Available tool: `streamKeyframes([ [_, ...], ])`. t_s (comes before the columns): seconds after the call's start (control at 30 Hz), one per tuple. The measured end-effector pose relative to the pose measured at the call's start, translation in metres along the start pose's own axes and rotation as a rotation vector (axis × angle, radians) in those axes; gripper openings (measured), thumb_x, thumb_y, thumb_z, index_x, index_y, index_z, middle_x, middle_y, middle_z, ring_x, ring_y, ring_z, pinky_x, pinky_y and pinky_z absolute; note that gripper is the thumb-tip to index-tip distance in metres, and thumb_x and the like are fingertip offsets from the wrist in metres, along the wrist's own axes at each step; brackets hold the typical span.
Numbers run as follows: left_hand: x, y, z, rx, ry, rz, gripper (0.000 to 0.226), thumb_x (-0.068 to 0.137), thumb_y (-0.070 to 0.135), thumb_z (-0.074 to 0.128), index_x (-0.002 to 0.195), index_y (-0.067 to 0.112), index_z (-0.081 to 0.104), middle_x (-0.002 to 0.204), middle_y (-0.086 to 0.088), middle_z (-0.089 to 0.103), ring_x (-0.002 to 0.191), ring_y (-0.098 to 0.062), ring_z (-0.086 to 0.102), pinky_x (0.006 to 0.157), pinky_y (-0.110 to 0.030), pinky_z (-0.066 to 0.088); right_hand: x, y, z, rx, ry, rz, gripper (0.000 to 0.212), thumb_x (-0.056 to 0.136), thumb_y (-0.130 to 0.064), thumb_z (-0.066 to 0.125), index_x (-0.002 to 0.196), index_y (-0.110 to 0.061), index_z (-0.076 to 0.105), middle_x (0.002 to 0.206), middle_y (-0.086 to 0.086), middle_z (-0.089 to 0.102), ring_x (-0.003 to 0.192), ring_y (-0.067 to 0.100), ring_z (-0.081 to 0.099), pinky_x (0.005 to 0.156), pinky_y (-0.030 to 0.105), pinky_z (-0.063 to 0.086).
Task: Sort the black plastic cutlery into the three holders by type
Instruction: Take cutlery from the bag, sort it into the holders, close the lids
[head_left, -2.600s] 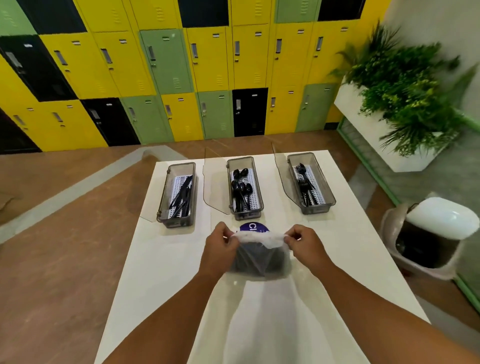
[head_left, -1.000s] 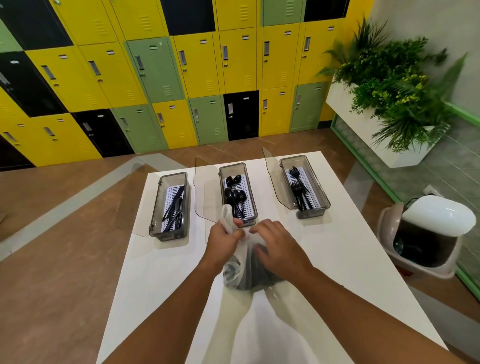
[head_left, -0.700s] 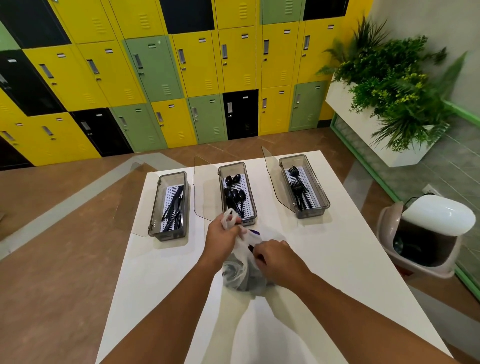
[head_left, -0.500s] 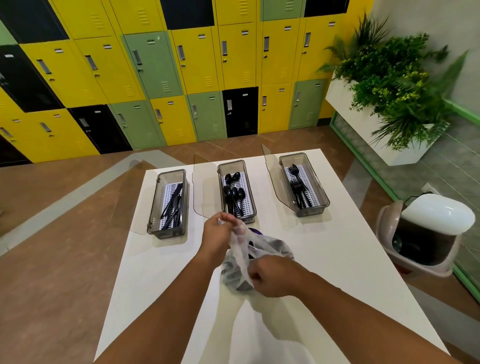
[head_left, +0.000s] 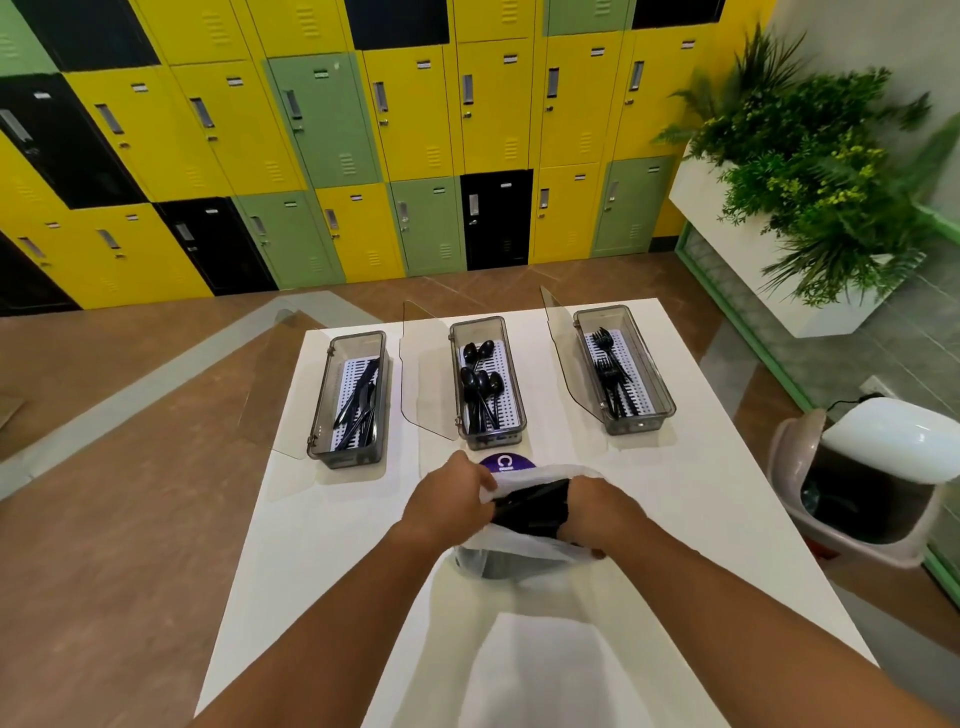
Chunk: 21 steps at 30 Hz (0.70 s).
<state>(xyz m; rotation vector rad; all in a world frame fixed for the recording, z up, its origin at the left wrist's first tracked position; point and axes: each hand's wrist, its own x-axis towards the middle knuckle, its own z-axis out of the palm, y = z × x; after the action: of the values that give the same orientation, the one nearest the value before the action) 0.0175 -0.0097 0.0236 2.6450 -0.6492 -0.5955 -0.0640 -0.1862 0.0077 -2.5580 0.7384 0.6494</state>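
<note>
Hands apart at the white bag (head_left: 519, 545): left hand (head_left: 449, 499) pinches its rim, right hand (head_left: 597, 512) is sunk in the mouth, fingers hidden, so its grip cannot be told. Half a second back the mouth was bunched; now it gapes, with black cutlery (head_left: 535, 506) showing between the hands, against the right one. Unloading can likely begin, since the three holders (head_left: 491, 439) wait just beyond on the tabletop (head_left: 701, 519).
</note>
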Motion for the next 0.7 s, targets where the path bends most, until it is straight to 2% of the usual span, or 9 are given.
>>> streamKeyframes([
  [0.07, 0.001, -0.003, 0.005, 0.075, 0.016, 0.035, 0.049, 0.091, 0.018, 0.064, 0.139, 0.025, 0.055, 0.126, -0.003, 0.055, 0.108, -0.029, 0.065, 0.089, -0.035, 0.052, -0.001, 0.001, 0.0, -0.047, 0.007, -0.004, 0.031, 0.082, -0.031, 0.068, 0.11, -0.02, 0.066, 0.101, 0.001, 0.068, 0.09, 0.022, 0.067, 0.072, 0.029, 0.052],
  [0.1, 0.0, -0.002, 0.005, 0.062, 0.021, 0.063, 0.056, 0.091, 0.01, 0.061, 0.144, 0.024, 0.049, 0.134, -0.004, 0.052, 0.112, -0.031, 0.063, 0.092, -0.036, 0.051, -0.001, 0.0, -0.001, -0.075, 0.031, -0.018, 0.03, 0.084, -0.029, 0.066, 0.112, -0.019, 0.064, 0.105, 0.002, 0.067, 0.095, 0.024, 0.067, 0.075, 0.03, 0.052],
  [0.2, -0.001, -0.001, 0.004, -0.076, 0.046, 0.107, 0.064, 0.089, -0.004, 0.055, 0.148, 0.02, 0.044, 0.15, 0.001, 0.045, 0.126, -0.029, 0.056, 0.103, -0.036, 0.047, 0.0, -0.017, -0.008, -0.093, 0.177, -0.121, 0.018, 0.089, -0.018, 0.06, 0.107, -0.015, 0.063, 0.106, 0.004, 0.067, 0.095, 0.026, 0.065, 0.073, 0.031, 0.05],
  [0.3, -0.002, 0.002, -0.002, -0.245, 0.091, 0.125, 0.061, 0.089, -0.004, 0.05, 0.144, 0.02, 0.048, 0.148, 0.003, 0.049, 0.129, -0.022, 0.052, 0.104, -0.027, 0.041, 0.01, -0.039, -0.004, -0.088, 0.144, -0.241, 0.022, 0.092, -0.019, 0.059, 0.111, -0.014, 0.069, 0.109, 0.007, 0.07, 0.099, 0.027, 0.065, 0.08, 0.03, 0.05],
  [0.43, -0.002, 0.002, -0.005, -0.302, 0.084, 0.126, 0.061, 0.086, -0.005, 0.048, 0.142, 0.02, 0.05, 0.144, 0.003, 0.052, 0.127, -0.02, 0.053, 0.1, -0.021, 0.038, 0.016, -0.045, 0.007, -0.263, 0.074, -0.213, 0.046, 0.098, -0.035, 0.053, 0.136, -0.01, 0.055, 0.135, 0.013, 0.054, 0.126, 0.032, 0.051, 0.103, 0.038, 0.042],
  [0.5, -0.002, 0.0, -0.003, -0.299, 0.076, 0.127, 0.064, 0.085, -0.006, 0.047, 0.143, 0.02, 0.05, 0.144, 0.004, 0.052, 0.128, -0.02, 0.053, 0.103, -0.022, 0.04, 0.018, -0.043, 0.014, -0.296, 0.038, -0.2, 0.064, 0.095, -0.055, 0.046, 0.143, -0.012, 0.047, 0.142, 0.012, 0.048, 0.132, 0.035, 0.043, 0.111, 0.044, 0.034],
  [0.53, -0.002, 0.0, -0.002, -0.302, 0.07, 0.128, 0.063, 0.086, -0.006, 0.047, 0.143, 0.021, 0.049, 0.145, 0.003, 0.052, 0.128, -0.02, 0.053, 0.105, -0.024, 0.041, 0.019, -0.041, 0.017, -0.289, 0.039, -0.204, 0.067, 0.095, -0.058, 0.044, 0.144, -0.013, 0.046, 0.143, 0.011, 0.047, 0.133, 0.035, 0.042, 0.112, 0.045, 0.032],
  [0.63, -0.003, -0.002, -0.001, -0.319, 0.058, 0.141, 0.061, 0.088, -0.004, 0.048, 0.144, 0.023, 0.049, 0.145, 0.005, 0.052, 0.129, -0.018, 0.052, 0.109, -0.029, 0.042, 0.024, -0.042, 0.021, -0.317, 0.141, -0.258, 0.046, 0.1, -0.037, 0.042, 0.138, -0.012, 0.05, 0.138, 0.009, 0.053, 0.127, 0.032, 0.046, 0.105, 0.042, 0.037],
  [0.7, -0.005, -0.003, 0.0, -0.325, 0.045, 0.16, 0.063, 0.088, -0.004, 0.048, 0.143, 0.026, 0.05, 0.145, 0.008, 0.052, 0.129, -0.016, 0.052, 0.11, -0.028, 0.041, 0.028, -0.041, 0.021, -0.282, 0.171, -0.279, 0.037, 0.101, -0.032, 0.042, 0.131, -0.017, 0.058, 0.13, 0.006, 0.059, 0.119, 0.03, 0.051, 0.098, 0.04, 0.041],
])
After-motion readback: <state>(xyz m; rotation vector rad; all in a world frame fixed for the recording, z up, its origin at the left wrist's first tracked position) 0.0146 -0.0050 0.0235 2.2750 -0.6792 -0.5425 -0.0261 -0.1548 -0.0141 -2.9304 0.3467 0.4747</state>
